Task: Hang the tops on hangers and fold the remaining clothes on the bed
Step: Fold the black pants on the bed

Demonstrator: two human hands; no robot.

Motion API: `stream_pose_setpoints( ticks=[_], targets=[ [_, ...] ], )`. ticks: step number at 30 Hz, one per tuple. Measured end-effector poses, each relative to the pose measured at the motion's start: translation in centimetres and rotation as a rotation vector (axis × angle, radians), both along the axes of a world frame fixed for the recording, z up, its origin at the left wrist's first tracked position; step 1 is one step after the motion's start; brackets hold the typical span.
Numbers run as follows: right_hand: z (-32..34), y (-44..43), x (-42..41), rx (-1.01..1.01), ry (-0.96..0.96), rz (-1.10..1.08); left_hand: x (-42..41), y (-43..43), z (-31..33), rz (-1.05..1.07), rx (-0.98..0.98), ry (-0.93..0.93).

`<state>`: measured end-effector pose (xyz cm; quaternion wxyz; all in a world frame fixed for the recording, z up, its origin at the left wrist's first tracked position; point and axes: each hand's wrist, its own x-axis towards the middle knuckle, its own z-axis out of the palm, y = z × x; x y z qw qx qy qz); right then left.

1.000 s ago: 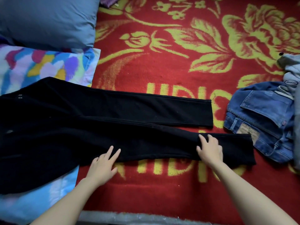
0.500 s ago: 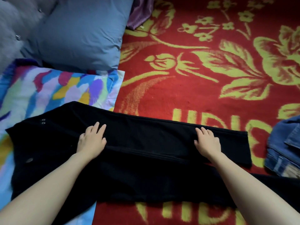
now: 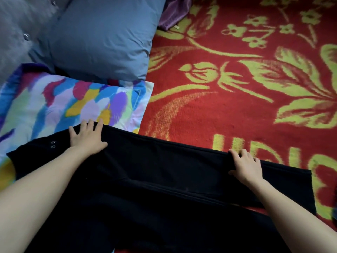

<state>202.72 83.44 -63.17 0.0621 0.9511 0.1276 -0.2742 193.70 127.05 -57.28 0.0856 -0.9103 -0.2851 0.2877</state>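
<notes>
The black trousers (image 3: 164,170) lie across the red floral blanket (image 3: 237,106) and the multicoloured pillow (image 3: 73,103), apparently mid lengthwise fold, with the left hand (image 3: 87,137) pressing flat-fingered near the waist and the right hand (image 3: 246,165) gripping the leg's far edge, so the legs likely need aligning next, before hem folds to waist.

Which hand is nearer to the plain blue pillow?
Left. The left hand rests on the black trousers below the blue pillow; the right hand grips them far off to the pillow's right.

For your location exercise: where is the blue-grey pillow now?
In the head view, the blue-grey pillow lies upper left, just behind the multicoloured pillow and beside the red blanket.
</notes>
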Motion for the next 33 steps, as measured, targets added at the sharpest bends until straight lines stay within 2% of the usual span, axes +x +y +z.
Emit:
stream_pose_setpoints(
  ticks=[4,7,9,12,15,19,23,25,27,29,30,32,33],
  targets=[
    [-0.2,0.4,0.4,-0.019,0.043,-0.074,0.8,-0.3,0.2,0.021,0.062,-0.091],
    [-0.2,-0.2,0.2,0.006,0.055,-0.079,0.0,-0.6,0.4,-0.067,0.098,-0.196],
    [0.4,-0.6,0.3,0.016,0.029,-0.037,-0.7,-0.5,0.8,-0.15,0.058,-0.275],
    [1.6,-1.3,0.2,-0.043,-0.011,0.042,-2.4,-0.9,1.8,-0.118,-0.016,-0.413],
    [3.1,-2.6,0.5,-0.041,-0.192,0.05,-4.1,-1.4,2.3,-0.177,0.018,-0.528],
    [5.9,-5.7,0.2,0.206,-0.566,-0.034,-6.2,-3.0,3.8,-0.2,0.079,-0.721],
    [8.2,-11.1,-3.4,0.302,-0.837,0.161,-11.7,-5.6,4.6,-0.332,0.11,-0.797],
    [8.8,-14.5,-5.9,0.3,-0.886,0.308,-15.2,-6.8,3.9,-0.396,0.103,-0.776],
    [9.4,-17.9,-9.5,0.28,-0.857,0.524,-19.2,-9.1,3.1,-0.466,0.037,-0.672],
    [9.0,-20.1,-12.6,0.274,-0.726,0.734,-22.7,-11.0,1.7,-0.532,-0.067,-0.583],
    [8.6,-20.7,-14.3,0.239,-0.635,0.782,-24.3,-11.8,1.1,-0.518,-0.129,-0.48],
    [7.3,-21.2,-17.8,0.103,-0.445,0.702,-26.6,-12.5,-0.4,-0.411,-0.187,-0.26],
    [6.4,-21.0,-19.2,0.016,-0.322,0.602,-26.9,-12.8,-1.0,-0.38,-0.158,-0.229]
  ],
)
